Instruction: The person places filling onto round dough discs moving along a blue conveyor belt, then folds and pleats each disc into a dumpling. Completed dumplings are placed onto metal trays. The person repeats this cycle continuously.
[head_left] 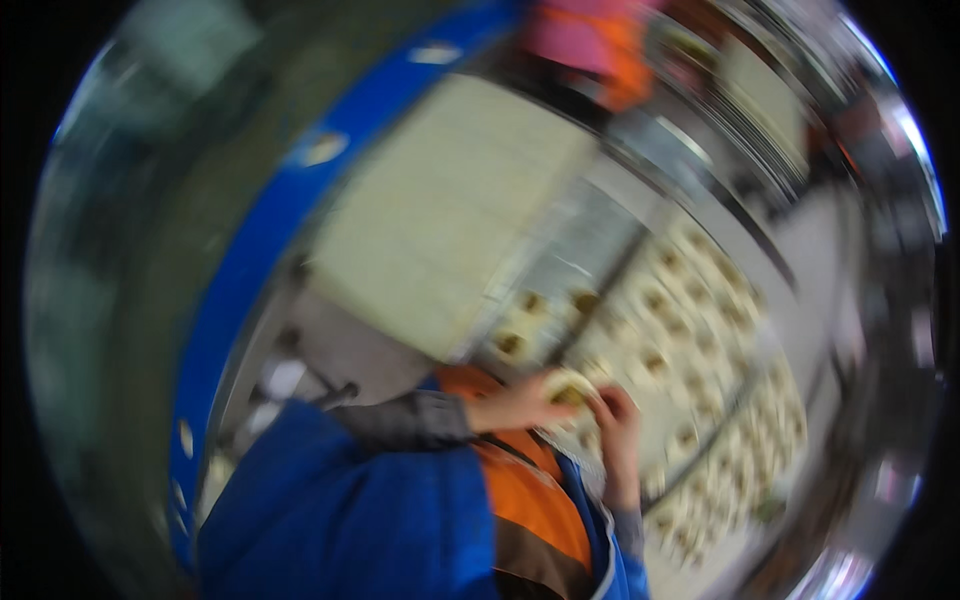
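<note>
Between my two hands is a round, pale piece of dough (566, 381) with brownish filling showing in its middle. My left hand (518, 403) holds it from the left side, fingers closed on its rim. My right hand (618, 425) has its fingers curled against the right edge of the same piece. Just beyond, several similar filled dough pieces (509, 344) lie on a metal tray (590, 235). To the right, long rows of pale pieces with brown centres (690, 330) cover more trays. Motion blur softens the fine detail of the fingers.
A large pale board or sheet (440, 210) lies ahead on the left, beside a curved-looking blue edge (265, 225). A person in pink and orange (600, 45) stands at the far side. Stacked trays (760, 110) are at the far right.
</note>
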